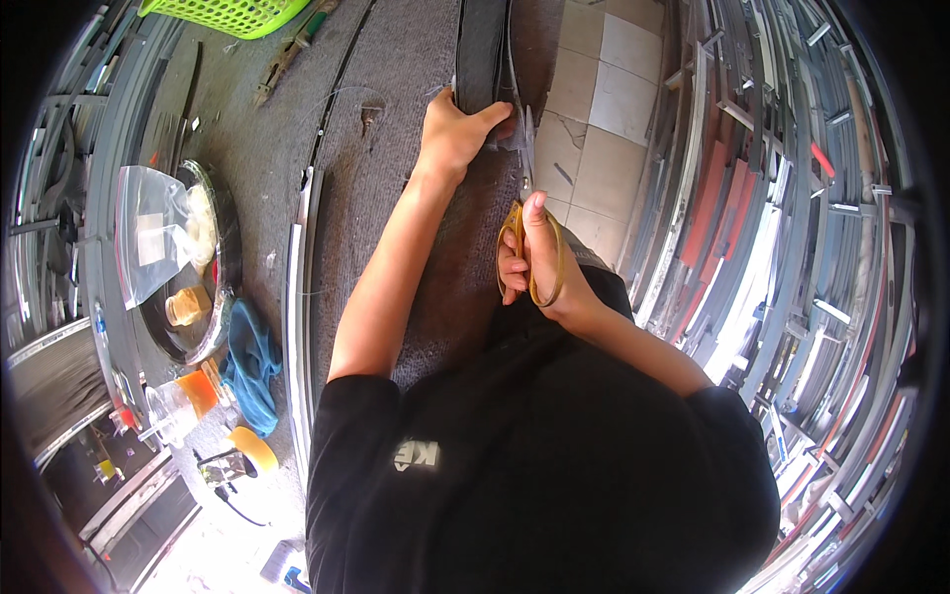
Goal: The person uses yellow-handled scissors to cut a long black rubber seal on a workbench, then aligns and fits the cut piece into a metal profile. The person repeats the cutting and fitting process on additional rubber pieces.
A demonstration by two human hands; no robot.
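Note:
My left hand (455, 139) is closed round the near end of a long dark grey strip of sheet material (481, 49), which runs away toward the top of the view. A thin, see-through edge hangs from that end beside my thumb. In my right hand (541, 259) is a pair of scissors (526, 183) with yellow handles, my thumb and fingers in the loops. The blades point away from me, close to the right edge of the strip. Whether they touch it I cannot tell.
A carpeted worktable (386, 89) holds a round tray (233, 252) with a plastic bag (148, 238), a blue cloth (252, 366) and a long metal profile (300, 297). A green basket (228, 15) is far left. Racks of metal profiles (782, 218) stand right, beyond the tiled floor (594, 129).

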